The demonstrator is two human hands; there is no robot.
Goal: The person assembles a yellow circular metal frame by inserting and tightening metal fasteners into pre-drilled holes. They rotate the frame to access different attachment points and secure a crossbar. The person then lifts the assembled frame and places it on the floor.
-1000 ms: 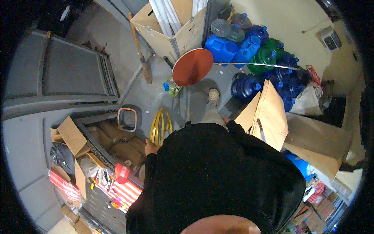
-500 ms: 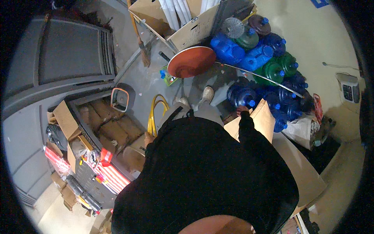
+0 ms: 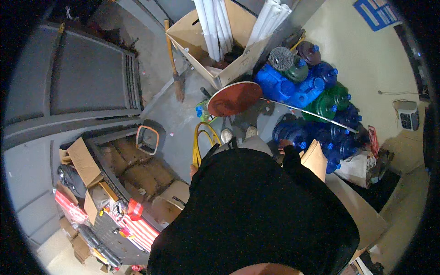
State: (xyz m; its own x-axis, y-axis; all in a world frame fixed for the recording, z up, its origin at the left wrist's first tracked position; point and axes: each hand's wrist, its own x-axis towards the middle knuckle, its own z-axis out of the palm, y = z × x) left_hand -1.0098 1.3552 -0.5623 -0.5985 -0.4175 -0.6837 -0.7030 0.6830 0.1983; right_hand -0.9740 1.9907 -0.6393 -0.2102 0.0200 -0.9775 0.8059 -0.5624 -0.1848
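Note:
My left hand (image 3: 192, 171) is low beside my left leg, closed at the lower end of a yellow looped band or hose (image 3: 197, 145). The loops rise from the hand towards the floor ahead; my sleeve and body hide part of the grip. My right hand (image 3: 284, 145) hangs on the other side with its fingers apart and nothing seen in them. It is nearest to the blue water jugs (image 3: 293, 136) and a folded piece of brown cardboard (image 3: 314, 158). I cannot tell whether it touches either.
Ahead stand a large carton (image 3: 238, 68) of white rolls, a broom (image 3: 178, 85) and a tilted red-brown disc (image 3: 234, 99). A pole (image 3: 316, 115) crosses the piled jugs. At left are a bin with an orange rim (image 3: 147, 139) and a cart (image 3: 107, 153) holding brown packages.
The view has shifted, showing more of the carton of rolls. The yellow loops have moved with my left hand, closer to my feet. My right hand stays beside the jugs.

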